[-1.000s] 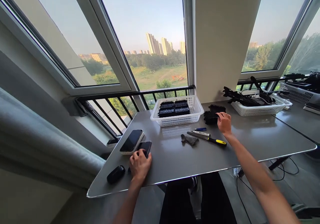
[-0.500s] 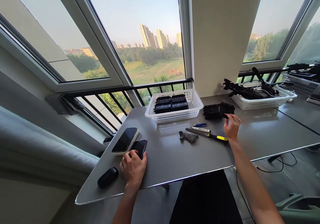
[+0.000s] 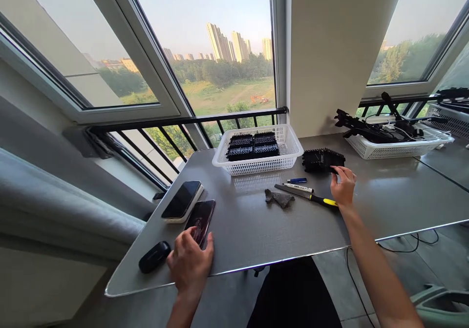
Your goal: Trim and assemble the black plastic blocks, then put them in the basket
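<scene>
My left hand (image 3: 190, 259) rests at the lower end of a dark smartphone (image 3: 202, 219), thumb apart and fingers curved over its near edge. The phone lies flat with a faint picture on its screen. Beside it lies a second phone (image 3: 182, 200) on a pale block, and a black oval case (image 3: 154, 257) is left of my hand. My right hand (image 3: 343, 185) pinches the near right corner of a black ribbed plastic part (image 3: 318, 160) that sits on the table. Its fingertips are partly hidden.
A white basket (image 3: 262, 164) holds several black ribbed parts. Near the middle lie a grey cloth scrap (image 3: 279, 198), a file with a yellow-black handle (image 3: 322, 200), a white marker (image 3: 298, 188) and a blue pen cap (image 3: 296, 180). Another white basket (image 3: 388, 150) with black parts and cables stands right.
My left hand has slid back toward the table's front edge, uncovering more of the phone, whose screen now shows a picture. My right hand stays at the black part, which looks slightly turned.
</scene>
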Demonstrator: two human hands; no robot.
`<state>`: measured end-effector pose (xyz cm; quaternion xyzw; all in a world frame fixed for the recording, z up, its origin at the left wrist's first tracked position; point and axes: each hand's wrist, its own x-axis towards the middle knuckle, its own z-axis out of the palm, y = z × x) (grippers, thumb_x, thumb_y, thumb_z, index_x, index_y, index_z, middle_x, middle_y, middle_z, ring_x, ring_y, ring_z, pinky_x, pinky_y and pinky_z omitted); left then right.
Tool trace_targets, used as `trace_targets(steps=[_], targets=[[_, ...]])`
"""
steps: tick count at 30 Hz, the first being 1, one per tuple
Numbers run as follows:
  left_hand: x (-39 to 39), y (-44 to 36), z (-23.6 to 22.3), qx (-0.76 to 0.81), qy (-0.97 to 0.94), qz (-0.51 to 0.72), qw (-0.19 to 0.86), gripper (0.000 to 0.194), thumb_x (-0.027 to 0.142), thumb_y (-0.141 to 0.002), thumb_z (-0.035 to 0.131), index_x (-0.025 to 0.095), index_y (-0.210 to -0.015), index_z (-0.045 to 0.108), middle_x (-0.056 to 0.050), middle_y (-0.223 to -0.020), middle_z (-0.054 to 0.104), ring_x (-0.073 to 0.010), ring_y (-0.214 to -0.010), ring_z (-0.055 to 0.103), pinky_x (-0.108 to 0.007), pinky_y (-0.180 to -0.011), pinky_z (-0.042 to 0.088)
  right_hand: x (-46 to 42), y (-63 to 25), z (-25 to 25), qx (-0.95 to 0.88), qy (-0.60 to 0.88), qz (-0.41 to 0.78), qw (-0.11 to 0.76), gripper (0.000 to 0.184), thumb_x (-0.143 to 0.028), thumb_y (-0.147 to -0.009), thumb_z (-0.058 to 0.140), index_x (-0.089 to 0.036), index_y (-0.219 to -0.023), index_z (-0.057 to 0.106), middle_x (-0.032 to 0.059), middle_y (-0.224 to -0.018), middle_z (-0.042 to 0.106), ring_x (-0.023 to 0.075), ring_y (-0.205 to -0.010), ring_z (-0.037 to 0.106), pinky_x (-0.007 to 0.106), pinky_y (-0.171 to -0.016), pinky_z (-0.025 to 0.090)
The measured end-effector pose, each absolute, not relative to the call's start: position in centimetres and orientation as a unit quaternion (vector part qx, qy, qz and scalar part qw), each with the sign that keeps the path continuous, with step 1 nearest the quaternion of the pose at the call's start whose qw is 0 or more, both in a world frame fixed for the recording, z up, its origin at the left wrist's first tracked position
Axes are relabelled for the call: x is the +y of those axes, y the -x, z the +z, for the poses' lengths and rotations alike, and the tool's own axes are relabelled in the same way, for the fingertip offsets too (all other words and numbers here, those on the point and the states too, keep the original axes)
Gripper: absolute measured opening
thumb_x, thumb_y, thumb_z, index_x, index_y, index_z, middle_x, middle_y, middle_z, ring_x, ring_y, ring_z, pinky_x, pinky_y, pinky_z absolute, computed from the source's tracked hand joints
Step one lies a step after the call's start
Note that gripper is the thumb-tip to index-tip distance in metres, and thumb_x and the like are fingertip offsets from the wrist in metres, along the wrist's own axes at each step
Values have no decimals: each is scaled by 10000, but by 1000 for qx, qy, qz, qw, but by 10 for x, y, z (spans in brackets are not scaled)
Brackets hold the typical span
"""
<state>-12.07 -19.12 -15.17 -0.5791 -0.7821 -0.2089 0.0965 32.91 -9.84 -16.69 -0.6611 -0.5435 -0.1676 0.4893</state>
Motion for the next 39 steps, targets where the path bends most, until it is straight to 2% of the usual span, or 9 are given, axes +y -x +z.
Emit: trace_targets(steps=[5,8,11,15,20,24,31,39], targets=[[-163,131,-151,-761,608,-228,7,519,439,-840,510,158,-1271,447,-167,-1239,588,-307,-1196,547,-489,-1040,372,-98,-329,-168,-546,656,-172,493,272,-269,-914,454,-206,-1075,664,99,-1051,653,249,-1023,577,392,-944,362],[-145,134,-146,-709,654,-258,-52,590,446,-817,555,182,-1325,415,-139,-1307,577,-277,-1242,530,-459,-1099,347,-98,-329,-168,-544,654,-169,498,262,-270,-912,464,-197,-1059,669,103,-1041,663,249,-1019,583,390,-938,371],[-140,135,-141,-684,653,-323,-29,617,480,-819,557,210,-1353,406,-115,-1366,541,-279,-1281,495,-443,-1110,358,-99,-329,-166,-538,654,-167,505,258,-280,-911,472,-190,-1047,673,107,-1032,671,253,-1016,587,390,-929,380],[-155,137,-143,-691,615,-380,2,598,489,-822,548,218,-1338,414,-111,-1338,554,-281,-1246,525,-429,-1076,407,-100,-329,-164,-529,655,-165,514,261,-293,-914,468,-196,-1047,671,109,-1046,670,255,-1012,589,396,-930,381],[-181,138,-151,-723,587,-363,18,544,492,-832,517,225,-1299,438,-108,-1267,592,-294,-1186,564,-452,-1067,399,-102,-326,-162,-533,647,-158,523,250,-290,-915,476,-197,-1044,670,103,-1043,670,248,-1009,592,390,-936,381],[-189,136,-154,-727,571,-379,42,567,517,-824,512,205,-1293,449,-121,-1248,596,-301,-1169,570,-452,-1054,404,-102,-325,-162,-527,646,-164,527,248,-294,-915,485,-192,-1041,674,105,-1025,679,251,-1003,600,394,-934,390],[-188,136,-153,-728,558,-397,24,645,556,-782,559,166,-1289,479,-142,-1207,629,-319,-1135,593,-480,-1034,417,-102,-325,-161,-533,629,-167,541,228,-273,-904,517,-197,-1038,685,96,-1000,681,251,-978,611,407,-925,410],[-185,139,-159,-723,558,-406,26,635,530,-780,572,165,-1290,475,-144,-1169,651,-307,-1142,599,-475,-1052,410,-102,-324,-161,-534,626,-171,542,223,-279,-905,530,-198,-1033,692,97,-985,688,257,-967,614,415,-911,411]])
